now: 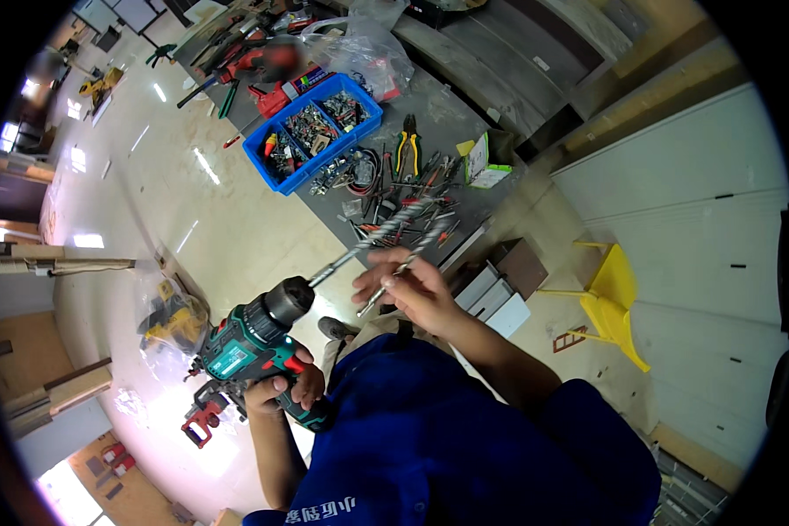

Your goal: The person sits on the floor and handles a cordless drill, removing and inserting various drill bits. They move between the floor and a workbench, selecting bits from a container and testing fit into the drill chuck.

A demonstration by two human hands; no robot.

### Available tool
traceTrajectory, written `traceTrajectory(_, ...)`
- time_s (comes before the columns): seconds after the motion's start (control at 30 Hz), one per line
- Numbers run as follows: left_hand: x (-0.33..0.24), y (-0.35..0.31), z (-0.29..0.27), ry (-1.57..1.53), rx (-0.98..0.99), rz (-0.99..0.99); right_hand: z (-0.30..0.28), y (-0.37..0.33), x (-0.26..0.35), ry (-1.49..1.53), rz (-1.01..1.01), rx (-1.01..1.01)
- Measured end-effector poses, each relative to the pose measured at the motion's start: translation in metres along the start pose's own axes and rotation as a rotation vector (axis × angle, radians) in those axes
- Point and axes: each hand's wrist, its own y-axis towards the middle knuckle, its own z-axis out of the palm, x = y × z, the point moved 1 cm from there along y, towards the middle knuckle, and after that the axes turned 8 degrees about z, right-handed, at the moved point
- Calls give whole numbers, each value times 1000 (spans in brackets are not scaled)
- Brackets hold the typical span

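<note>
My left hand [291,389] is wrapped round the grip of a green and black cordless drill [245,346], its black chuck [285,302] turned up and to the right. A long spiral drill bit [351,256] sits in the chuck and reaches out over the workbench edge. Beside it, my right hand [412,289] pinches a second spiral drill bit [403,266] between thumb and fingers. The two bits lie nearly parallel and apart along most of their length. Whether their far tips touch cannot be told.
A grey workbench [447,114] carries a blue compartment tray [280,186] of small hardware, yellow-green pliers [408,153], loose bits and a clear plastic bag [373,48]. A yellow chair [612,294] stands right, near white cabinets [684,202]. A bagged yellow tool [171,316] lies left on the floor.
</note>
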Motion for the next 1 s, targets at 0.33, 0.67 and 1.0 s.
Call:
traceTrajectory(0.33,4,-48,-50,25,-355,117,-165,-34,-192,210,597,-695)
traceTrajectory(0.67,-8,-50,-73,6,-401,85,-206,11,-201,-29,598,-871)
traceTrajectory(1.0,-44,-4,-152,118,-457,-111,-198,33,-199,-62,473,-991)
